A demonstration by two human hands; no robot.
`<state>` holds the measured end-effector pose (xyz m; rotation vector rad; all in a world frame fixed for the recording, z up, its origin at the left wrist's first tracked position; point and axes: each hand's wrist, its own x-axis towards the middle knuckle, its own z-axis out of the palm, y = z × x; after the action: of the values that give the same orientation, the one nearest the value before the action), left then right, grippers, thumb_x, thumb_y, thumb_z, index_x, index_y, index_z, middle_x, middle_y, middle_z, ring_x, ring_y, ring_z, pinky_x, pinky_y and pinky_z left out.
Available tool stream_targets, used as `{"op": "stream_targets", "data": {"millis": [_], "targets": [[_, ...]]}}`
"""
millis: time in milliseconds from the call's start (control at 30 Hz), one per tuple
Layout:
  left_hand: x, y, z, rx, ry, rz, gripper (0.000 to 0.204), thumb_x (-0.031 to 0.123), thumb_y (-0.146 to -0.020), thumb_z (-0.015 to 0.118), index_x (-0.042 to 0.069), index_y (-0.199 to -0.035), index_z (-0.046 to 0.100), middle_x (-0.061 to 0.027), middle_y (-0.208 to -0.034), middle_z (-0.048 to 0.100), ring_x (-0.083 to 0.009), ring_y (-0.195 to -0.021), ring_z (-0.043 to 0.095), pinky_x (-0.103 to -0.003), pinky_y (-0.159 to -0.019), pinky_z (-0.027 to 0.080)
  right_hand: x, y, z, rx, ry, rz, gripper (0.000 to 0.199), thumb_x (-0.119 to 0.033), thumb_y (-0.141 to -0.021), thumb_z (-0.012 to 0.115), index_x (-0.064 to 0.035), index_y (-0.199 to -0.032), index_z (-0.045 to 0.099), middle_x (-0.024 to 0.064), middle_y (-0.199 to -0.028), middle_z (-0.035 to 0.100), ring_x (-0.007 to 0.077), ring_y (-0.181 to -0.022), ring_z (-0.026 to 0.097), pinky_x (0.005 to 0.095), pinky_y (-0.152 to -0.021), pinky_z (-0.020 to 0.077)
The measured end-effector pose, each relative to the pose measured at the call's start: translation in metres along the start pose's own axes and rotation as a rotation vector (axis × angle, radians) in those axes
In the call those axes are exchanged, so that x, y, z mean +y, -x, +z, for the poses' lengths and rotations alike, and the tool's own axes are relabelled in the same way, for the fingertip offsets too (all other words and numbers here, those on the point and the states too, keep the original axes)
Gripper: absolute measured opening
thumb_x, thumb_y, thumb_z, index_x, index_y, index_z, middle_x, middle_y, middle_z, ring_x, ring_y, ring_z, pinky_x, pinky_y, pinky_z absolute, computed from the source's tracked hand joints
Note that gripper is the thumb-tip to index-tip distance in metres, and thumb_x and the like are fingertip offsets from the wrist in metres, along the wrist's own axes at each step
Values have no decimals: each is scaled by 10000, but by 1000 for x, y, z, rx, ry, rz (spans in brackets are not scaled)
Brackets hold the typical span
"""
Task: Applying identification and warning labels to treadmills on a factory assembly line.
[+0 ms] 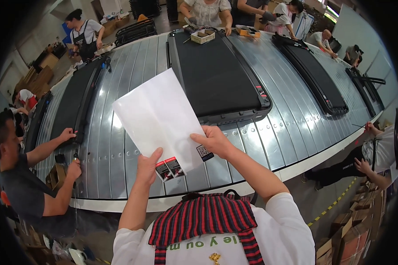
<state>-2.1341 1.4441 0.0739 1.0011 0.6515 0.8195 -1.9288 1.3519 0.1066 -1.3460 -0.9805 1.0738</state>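
Pinching the lower left edge of a glossy white rectangular sheet (pixel 157 112), your left hand (pixel 147 168) has its thumb on top and its fingers hidden behind; your right hand (pixel 214 141) pinches the right edge the same way. The sheet is held at a slant over a silver, ribbed metal worktable (pixel 135 62). Near its lower edge are a red-and-black printed label (pixel 170 168) and a dark blue patch with a square code (pixel 204 153). As far as can be judged, the sheet is in hand but not yet set down. Beyond it, a large black rectangular case (pixel 216 75) lies flat, already bearing a red-and-black sticker (pixel 261 91) near its near right corner; whether its assembly is finished cannot be told. A small, yellowish open cardboard box (pixel 202 39) rests on its far end.
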Motion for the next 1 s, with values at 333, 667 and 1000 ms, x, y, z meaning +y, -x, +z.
{"op": "stream_targets", "data": {"millis": [333, 667, 1000], "targets": [[-18, 5, -37, 249, 87, -84, 419, 130, -762, 657, -62, -1098, 497, -101, -1031, 567, -162, -892, 556, -279, -776, 447, 29, 7, 38, 365, 755, -521, 250, -72, -764, 608, -26, -999, 535, 95, -866, 558, 143, -750, 554, 257, -631, 465], [-24, 6, 2, 198, 14, -108, 376, 161, -763, 655, -38, -1060, 539, -99, -1002, 581, -155, -864, 557, -272, -751, 440, 31, -14, 48, -48, 8, 8, 284, -44, -791, 584, -3, -1059, 500, 8, -755, 555, 50, -687, 514, 184, -636, 429], [-31, 17, 12, 288, -79, -175, 434, 119, -750, 655, -38, -1118, 489, -97, -1034, 564, -175, -887, 558, -294, -791, 442, 55, -32, 26, -71, 32, -29, 301, -37, -757, 584, -15, -1039, 481, 1, -706, 542, 45, -633, 508, 198, -586, 424]]}}
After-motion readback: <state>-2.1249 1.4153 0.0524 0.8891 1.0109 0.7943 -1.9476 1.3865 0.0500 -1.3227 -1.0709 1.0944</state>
